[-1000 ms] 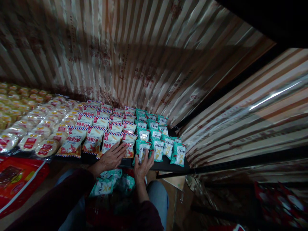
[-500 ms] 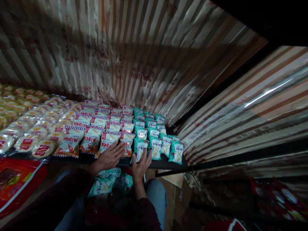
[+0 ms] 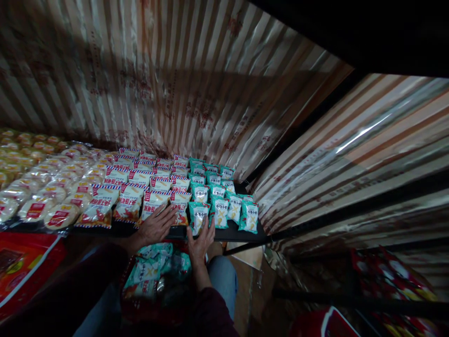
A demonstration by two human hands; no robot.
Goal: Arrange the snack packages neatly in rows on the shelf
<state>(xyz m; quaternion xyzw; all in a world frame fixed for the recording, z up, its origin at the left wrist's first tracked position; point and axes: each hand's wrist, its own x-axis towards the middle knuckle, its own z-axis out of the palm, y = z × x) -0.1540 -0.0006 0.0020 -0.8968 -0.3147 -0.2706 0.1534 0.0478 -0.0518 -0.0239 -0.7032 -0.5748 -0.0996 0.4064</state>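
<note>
My left hand [image 3: 157,224] lies palm down with outstretched fingers against the front orange-and-white snack bag [image 3: 154,202], and its fingertips reach the neighbouring bag [image 3: 180,201]. At the lower part of a teal snack bag [image 3: 199,213], my right hand [image 3: 201,241] rests with thumb and fingers apart. Both bags stand in the front row on a dark shelf [image 3: 231,234]. More teal bags [image 3: 220,213] are lined up in rows to the right. Below my hands, a red container [image 3: 128,306] between my knees holds several loose teal bags [image 3: 147,269].
Round wrapped crackers [image 3: 61,216] fill the shelf's left part. Striped plastic sheeting [image 3: 157,93] hangs behind, and a dark frame bar [image 3: 308,117] slants across the right. Red packages [image 3: 24,267] stand low on the left; red-wrapped packs [image 3: 389,276] sit low on the right.
The view has swung slightly to the right, so the shelf appears further left. More of the red container shows. Both hands stay at the same bags with little movement.
</note>
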